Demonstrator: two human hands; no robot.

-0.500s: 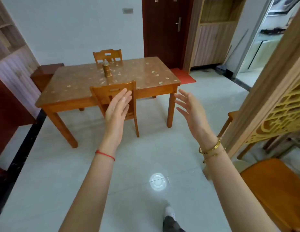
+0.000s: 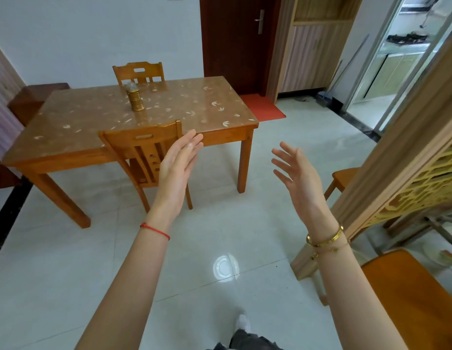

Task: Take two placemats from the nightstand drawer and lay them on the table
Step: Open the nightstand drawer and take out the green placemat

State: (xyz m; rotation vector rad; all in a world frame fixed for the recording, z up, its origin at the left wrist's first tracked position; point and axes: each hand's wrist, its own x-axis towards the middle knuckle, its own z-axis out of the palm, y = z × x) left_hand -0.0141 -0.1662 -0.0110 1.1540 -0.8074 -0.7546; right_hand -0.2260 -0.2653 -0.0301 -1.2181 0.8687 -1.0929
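A wooden dining table [image 2: 199, 107] with a glossy leaf-patterned top stands ahead of me across the tiled floor. My left hand [image 2: 178, 165] and my right hand [image 2: 296, 170] are both raised in front of me, fingers straight, palms facing each other, holding nothing. Neither hand touches the table. A low dark brown cabinet [image 2: 35, 97], possibly the nightstand, sits against the wall at the table's far left corner. No placemats are in view.
A small gold jar [image 2: 136, 99] stands on the table. One wooden chair [image 2: 146, 152] is tucked in at the near side, another chair [image 2: 139, 72] at the far side. A wooden lattice partition [image 2: 409, 157] and an orange seat [image 2: 416, 296] are on my right. A dark door [image 2: 235, 39] is behind.
The table looks slightly closer and the view has shifted a little to the right. Both hands stay raised and spread, holding nothing.
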